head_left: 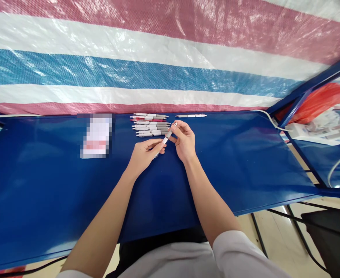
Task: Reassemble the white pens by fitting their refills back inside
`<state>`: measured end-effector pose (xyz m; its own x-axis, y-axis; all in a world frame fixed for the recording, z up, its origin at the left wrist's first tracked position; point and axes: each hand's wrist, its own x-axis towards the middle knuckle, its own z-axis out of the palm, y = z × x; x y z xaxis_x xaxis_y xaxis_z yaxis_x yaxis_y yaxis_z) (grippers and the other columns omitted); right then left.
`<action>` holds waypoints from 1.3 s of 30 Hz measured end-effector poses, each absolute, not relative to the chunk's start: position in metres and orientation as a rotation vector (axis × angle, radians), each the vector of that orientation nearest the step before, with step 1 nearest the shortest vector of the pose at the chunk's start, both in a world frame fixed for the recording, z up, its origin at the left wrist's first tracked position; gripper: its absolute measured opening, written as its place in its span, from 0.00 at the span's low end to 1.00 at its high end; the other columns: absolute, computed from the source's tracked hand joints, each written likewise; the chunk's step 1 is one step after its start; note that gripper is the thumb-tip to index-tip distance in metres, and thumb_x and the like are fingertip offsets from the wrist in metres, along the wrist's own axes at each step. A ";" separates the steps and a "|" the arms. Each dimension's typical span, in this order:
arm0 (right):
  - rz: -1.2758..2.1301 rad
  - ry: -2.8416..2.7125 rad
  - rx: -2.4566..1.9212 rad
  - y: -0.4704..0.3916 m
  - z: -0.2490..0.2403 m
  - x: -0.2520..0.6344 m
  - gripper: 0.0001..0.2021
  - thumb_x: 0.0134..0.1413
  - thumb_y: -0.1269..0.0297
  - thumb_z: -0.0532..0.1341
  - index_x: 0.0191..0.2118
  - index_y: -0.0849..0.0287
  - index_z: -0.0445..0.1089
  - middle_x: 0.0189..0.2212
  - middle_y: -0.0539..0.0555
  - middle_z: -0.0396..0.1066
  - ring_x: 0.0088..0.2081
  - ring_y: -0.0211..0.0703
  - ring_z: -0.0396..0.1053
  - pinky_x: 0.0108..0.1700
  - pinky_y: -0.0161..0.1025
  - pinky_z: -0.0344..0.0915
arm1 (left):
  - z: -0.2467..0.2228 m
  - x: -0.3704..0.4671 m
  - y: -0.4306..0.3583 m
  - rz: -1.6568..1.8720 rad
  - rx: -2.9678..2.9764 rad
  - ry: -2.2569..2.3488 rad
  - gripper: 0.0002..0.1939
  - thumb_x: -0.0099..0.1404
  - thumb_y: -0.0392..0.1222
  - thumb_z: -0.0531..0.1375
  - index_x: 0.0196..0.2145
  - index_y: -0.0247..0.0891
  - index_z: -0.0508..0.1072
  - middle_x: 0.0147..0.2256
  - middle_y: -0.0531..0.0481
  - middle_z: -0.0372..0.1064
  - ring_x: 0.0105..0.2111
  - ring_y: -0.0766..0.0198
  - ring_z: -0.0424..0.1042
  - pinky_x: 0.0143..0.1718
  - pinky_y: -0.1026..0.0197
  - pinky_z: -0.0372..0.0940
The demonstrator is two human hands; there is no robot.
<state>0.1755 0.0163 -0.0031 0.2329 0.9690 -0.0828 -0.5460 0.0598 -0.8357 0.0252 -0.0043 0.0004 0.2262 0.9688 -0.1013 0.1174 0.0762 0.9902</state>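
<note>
One white pen with a grey grip (165, 139) is held slantwise between my two hands above the blue table (164, 193). My left hand (147, 154) pinches its lower white part. The fingers of my right hand (184, 139) close round the upper, grey end, near the silver tip. Just beyond my hands lies a stack of several white and grey pens (149, 126), side by side, with a red pen (152, 119) among them. A separate white pen (191, 116) lies behind my right hand, near the table's back edge.
A blurred white and pink item (97, 136) lies left of the pens. Striped plastic sheeting (158, 50) hangs behind the table. At the right are a blue metal frame (306, 166), a red plastic bag (323, 102), a white power strip (317, 133) and cables. A dark seat (332, 235) stands lower right.
</note>
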 end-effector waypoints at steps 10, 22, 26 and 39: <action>1.300 -0.622 -0.858 0.015 -0.001 0.178 0.14 0.41 0.62 0.71 0.39 0.52 0.74 0.33 0.45 0.78 0.33 0.37 0.77 0.32 0.32 0.75 | 0.006 0.023 -0.006 0.811 1.252 1.058 0.19 0.57 0.52 0.68 0.41 0.36 0.80 0.34 0.45 0.79 0.32 0.57 0.79 0.40 0.54 0.74; 1.299 -0.647 -0.874 0.014 -0.001 0.176 0.13 0.39 0.59 0.73 0.33 0.53 0.74 0.32 0.44 0.76 0.33 0.34 0.75 0.32 0.30 0.74 | 0.004 0.024 -0.004 0.918 1.128 1.043 0.20 0.54 0.51 0.71 0.41 0.36 0.79 0.37 0.45 0.79 0.33 0.58 0.79 0.43 0.52 0.74; 1.253 -0.617 -0.919 0.015 -0.002 0.176 0.14 0.38 0.59 0.73 0.34 0.52 0.74 0.30 0.44 0.76 0.31 0.34 0.74 0.32 0.32 0.74 | 0.005 0.027 -0.005 0.980 1.214 1.094 0.19 0.53 0.49 0.71 0.40 0.36 0.79 0.35 0.47 0.79 0.31 0.59 0.79 0.42 0.53 0.74; 1.293 -0.672 -0.853 0.011 0.001 0.176 0.12 0.45 0.60 0.69 0.38 0.52 0.75 0.35 0.47 0.79 0.35 0.39 0.78 0.33 0.34 0.75 | 0.005 0.022 -0.006 0.818 1.109 0.940 0.20 0.58 0.53 0.68 0.43 0.37 0.81 0.37 0.43 0.80 0.36 0.55 0.79 0.44 0.51 0.75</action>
<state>0.1763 0.0107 0.0012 0.1681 0.9851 -0.0371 -0.5358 0.0597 -0.8422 0.0217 -0.0061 0.0048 0.3875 0.8993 -0.2029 -0.0768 0.2508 0.9650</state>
